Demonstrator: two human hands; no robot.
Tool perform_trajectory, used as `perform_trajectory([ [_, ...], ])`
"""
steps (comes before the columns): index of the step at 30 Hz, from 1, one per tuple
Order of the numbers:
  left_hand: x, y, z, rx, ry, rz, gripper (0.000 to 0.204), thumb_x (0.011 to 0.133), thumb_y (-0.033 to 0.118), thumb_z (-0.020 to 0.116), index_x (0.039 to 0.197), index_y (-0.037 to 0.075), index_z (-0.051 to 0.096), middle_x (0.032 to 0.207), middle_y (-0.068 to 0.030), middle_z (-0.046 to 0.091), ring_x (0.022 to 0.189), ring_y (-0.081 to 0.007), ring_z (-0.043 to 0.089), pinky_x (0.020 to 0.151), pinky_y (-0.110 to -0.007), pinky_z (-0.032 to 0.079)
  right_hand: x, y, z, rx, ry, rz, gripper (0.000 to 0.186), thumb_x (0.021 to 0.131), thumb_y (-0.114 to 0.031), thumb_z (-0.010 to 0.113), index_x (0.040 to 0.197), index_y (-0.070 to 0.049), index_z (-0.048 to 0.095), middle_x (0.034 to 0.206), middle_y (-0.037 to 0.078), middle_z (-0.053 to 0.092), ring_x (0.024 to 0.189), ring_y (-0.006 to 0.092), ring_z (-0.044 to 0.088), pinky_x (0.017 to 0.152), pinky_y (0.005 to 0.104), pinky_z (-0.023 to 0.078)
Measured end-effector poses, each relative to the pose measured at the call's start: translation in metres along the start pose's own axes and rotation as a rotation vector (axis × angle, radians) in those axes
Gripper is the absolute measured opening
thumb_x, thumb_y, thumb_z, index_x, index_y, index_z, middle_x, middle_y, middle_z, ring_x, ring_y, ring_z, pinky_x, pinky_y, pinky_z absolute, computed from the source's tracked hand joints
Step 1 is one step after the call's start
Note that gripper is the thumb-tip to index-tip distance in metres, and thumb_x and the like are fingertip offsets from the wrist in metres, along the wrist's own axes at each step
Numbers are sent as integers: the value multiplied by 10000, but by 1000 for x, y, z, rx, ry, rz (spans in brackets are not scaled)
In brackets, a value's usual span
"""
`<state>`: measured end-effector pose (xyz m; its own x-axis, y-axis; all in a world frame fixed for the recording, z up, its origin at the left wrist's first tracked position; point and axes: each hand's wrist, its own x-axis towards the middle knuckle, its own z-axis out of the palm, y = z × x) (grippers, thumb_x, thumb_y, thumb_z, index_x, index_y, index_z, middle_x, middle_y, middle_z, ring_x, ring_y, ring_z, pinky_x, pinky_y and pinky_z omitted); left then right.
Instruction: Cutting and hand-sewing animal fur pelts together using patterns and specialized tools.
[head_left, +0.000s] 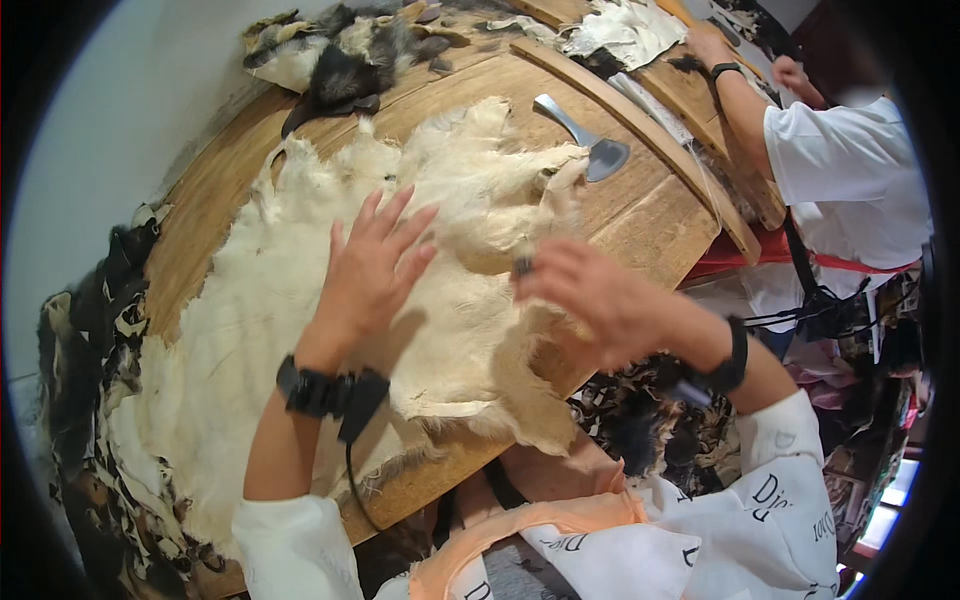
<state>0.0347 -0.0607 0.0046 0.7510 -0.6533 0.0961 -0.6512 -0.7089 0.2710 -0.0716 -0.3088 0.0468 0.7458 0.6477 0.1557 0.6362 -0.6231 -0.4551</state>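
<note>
A large cream-white fur pelt lies spread over the wooden table, its uneven edge hanging over the near side. My left hand is over the middle of the pelt with its fingers spread; whether it touches the fur I cannot tell. Over the pelt's right part is my right hand, smeared by motion, its fingers bent. A small dark thing shows at those fingertips, too blurred to name. Beyond the right hand, a metal blade tool with a wide rounded blade rests on the wood, near the pelt's far right edge.
Dark and white fur scraps are heaped at the table's far side, more along the left. A wooden strip divides the table on the right. Past it, a co-worker's arm reaches over a white pelt. Fur scraps lie below.
</note>
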Motion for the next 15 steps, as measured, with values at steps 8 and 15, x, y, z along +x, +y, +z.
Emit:
perform_trajectory([
  [8, 45, -18, 23, 21, -61, 70, 463, 899, 409, 427, 1326, 232, 415, 1428, -41, 313, 1327, -295, 237, 1047, -543, 139, -10, 8, 34, 6, 28, -35, 151, 705, -99, 551, 843, -67, 498, 855, 64, 474, 864, 235, 466, 755, 326, 406],
  [15, 47, -25, 32, 44, 4, 77, 558, 862, 524, 432, 1324, 211, 420, 1413, -36, 339, 1318, -285, 255, 1051, -526, 160, -25, 4, 39, 186, -120, 37, 132, 708, -76, 535, 828, -53, 486, 819, 77, 444, 794, 235, 448, 693, 310, 401],
])
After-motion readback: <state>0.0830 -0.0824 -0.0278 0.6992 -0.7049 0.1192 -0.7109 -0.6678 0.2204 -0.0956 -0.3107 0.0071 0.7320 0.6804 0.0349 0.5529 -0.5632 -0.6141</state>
